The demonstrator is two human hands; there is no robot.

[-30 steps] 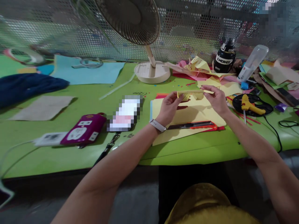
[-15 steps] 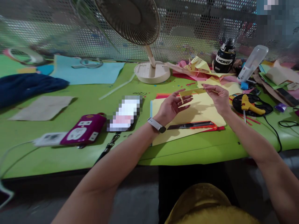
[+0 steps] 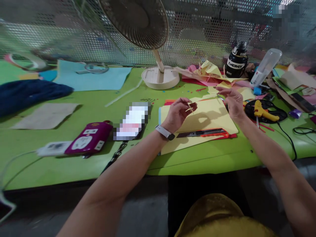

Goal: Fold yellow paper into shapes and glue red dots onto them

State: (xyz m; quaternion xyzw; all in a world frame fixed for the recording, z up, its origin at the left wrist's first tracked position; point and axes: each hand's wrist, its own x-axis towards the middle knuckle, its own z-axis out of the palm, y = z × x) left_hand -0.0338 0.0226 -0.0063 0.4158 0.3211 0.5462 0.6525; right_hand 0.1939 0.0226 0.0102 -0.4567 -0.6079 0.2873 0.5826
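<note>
My left hand (image 3: pixel 179 111), with a grey band on its wrist, is closed on a narrow yellow paper strip (image 3: pixel 191 107) that shows at the fingertips. Most of the strip is hidden by the fingers. To the right, my right hand (image 3: pixel 234 101) is raised with its fingers apart, and no held thing shows in it. Below both hands lies a stack of yellow paper sheets (image 3: pixel 209 115) with red and blue edges showing under it. An orange and black utility knife (image 3: pixel 203 132) rests across the sheets, blade end to the left.
A yellow glue gun (image 3: pixel 265 112) lies on a black holder at right. Behind are a fan (image 3: pixel 160 78), a black bottle (image 3: pixel 236 64), a clear bottle (image 3: pixel 268 65) and paper scraps (image 3: pixel 207 70). At left are a phone (image 3: pixel 133 120) and a purple pouch (image 3: pixel 89 138).
The yellow strip, stretched between both hands before, is now in my left hand alone. My left fingers have curled in around it, and the right fingers have come off it and spread.
</note>
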